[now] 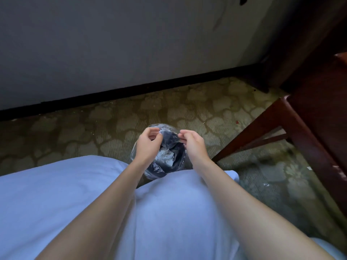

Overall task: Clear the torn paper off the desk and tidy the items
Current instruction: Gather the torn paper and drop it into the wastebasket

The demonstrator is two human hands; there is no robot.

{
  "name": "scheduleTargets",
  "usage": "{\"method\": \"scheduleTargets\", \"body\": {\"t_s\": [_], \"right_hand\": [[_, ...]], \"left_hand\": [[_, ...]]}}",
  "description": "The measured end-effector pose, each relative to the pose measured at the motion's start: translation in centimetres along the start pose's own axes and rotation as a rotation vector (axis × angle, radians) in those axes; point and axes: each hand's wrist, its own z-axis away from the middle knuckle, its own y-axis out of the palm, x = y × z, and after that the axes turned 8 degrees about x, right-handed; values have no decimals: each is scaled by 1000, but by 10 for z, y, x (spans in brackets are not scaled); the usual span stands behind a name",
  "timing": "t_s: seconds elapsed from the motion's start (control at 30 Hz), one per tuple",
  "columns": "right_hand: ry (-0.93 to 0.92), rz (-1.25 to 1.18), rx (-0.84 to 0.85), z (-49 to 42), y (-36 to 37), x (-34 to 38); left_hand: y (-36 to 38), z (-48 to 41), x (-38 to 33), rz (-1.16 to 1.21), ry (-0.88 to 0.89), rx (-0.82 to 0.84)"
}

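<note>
The person wears a pale, blue-tinted white garment (169, 212) of smooth, plain cloth with no print showing. It fills the lower part of the view and lies in soft, shallow folds. Its far edge is rounded, with a small corner of cloth sticking out on the right. The 2 forearms are uncovered as far as they show, and the left hand (148, 142) and right hand (194, 145) are bare too.

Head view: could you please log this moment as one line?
left hand: pinches clear liner | right hand: pinches clear liner | crumpled paper: in bin | bin: on carpet
</note>
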Motion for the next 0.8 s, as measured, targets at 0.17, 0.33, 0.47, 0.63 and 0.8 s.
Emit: {"method": "scheduleTargets", "body": {"t_s": [0.17,0.33,0.47,0.63,0.8], "right_hand": [[-93,83,-16,55,-27,31],[-164,169,-49,122,-51,60],[-240,238,-83,169,-72,81],[-340,253,-99,217,-102,99],[-391,193,-109,260,-122,107]], "left_hand": [[-3,46,-40,-82,127,92],[-6,92,-87,-180,240,137],[-3,125,-124,-247,350,155],[12,166,-160,-298,493,196],[25,206,-184,-291,596,242]]}}
